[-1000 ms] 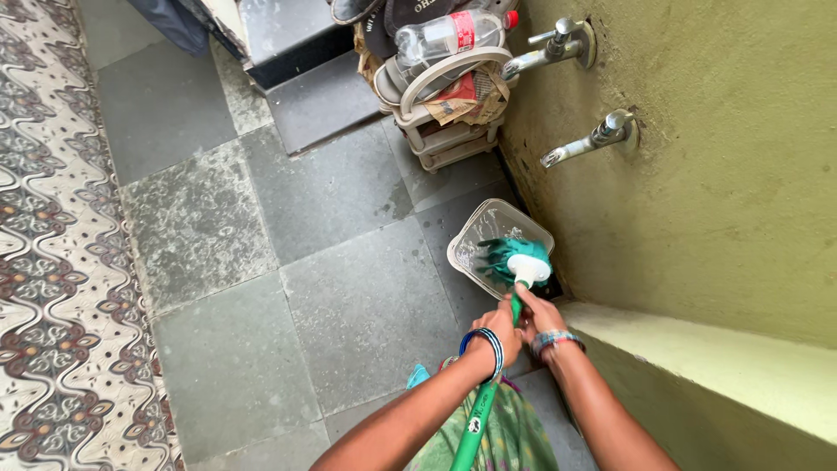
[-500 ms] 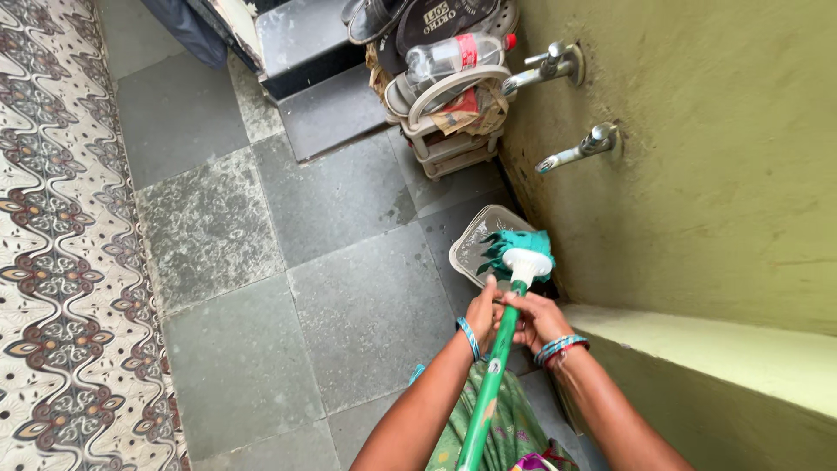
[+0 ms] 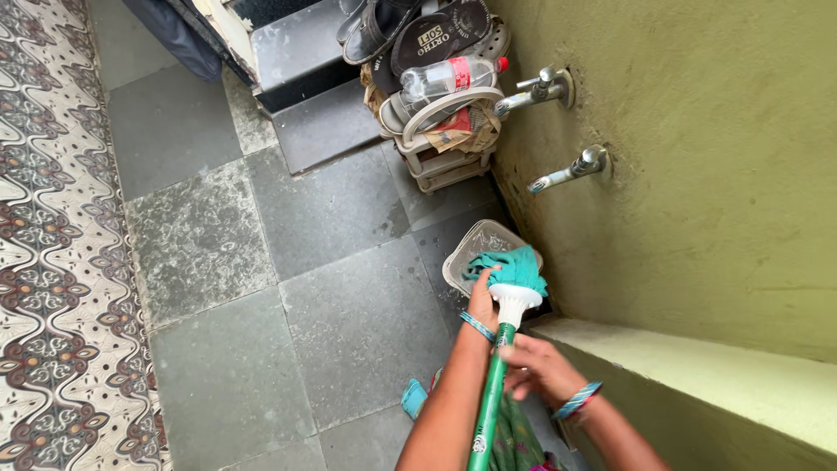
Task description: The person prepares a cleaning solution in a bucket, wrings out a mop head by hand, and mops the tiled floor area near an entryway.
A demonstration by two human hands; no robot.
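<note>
since the earlier frames our left hand (image 3: 482,301) has slid up the green mop handle (image 3: 489,392) and now sits at the white plastic collar (image 3: 514,303) of the mop, fingers curled against it and the teal cloth strands (image 3: 513,267), while our right hand (image 3: 534,366) has dropped lower and nearer to us, fingers loosely bent and touching the handle from the right; we cannot tell whether it truly grips. the mop head, which stood a little further right before, now rests in the clear square plastic tub (image 3: 477,249) on the grey stone floor tiles (image 3: 349,314), close under the green plastered wall (image 3: 697,174). the view has shifted too, so the two metal wall taps (image 3: 567,170) sit lower in the picture than before. blue bangles show on both wrists. at the far end, just left of the upper tap, stands a small beige plastic rack (image 3: 445,148); on top of it lies a clear plastic bottle with a red label band and red cap (image 3: 453,77), on its side, cap towards the wall. behind it dark sandals (image 3: 427,35) are stacked, one with a pale oval label on its sole, and crumpled printed paper (image 3: 453,126) is tucked into the rack. a patterned floor strip (image 3: 44,262) runs along the left.
</note>
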